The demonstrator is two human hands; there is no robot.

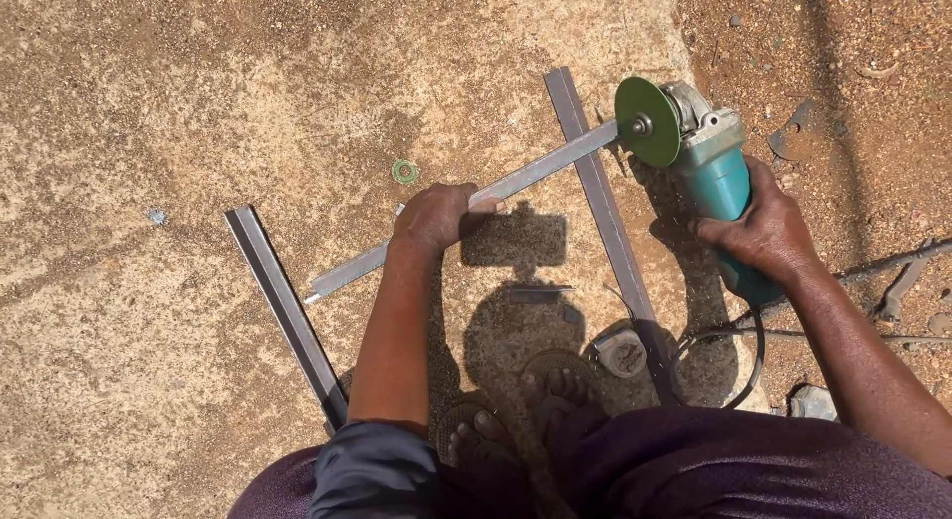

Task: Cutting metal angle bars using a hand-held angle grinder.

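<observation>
The left hand [436, 217] presses down on a long metal bar [476, 197], fingers curled over it, pinning it where it lies slantwise across an upright bar [605, 222] on the concrete slab [198, 103]. The right hand [764, 231] grips the teal angle grinder [709, 162], whose green disc [647, 120] sits at the bar's far right end. No sparks or finished cut show, so the cut seems barely begun. Another bar [283, 306] lies untouched at the left, a tape measure [622, 350] near the feet.
</observation>
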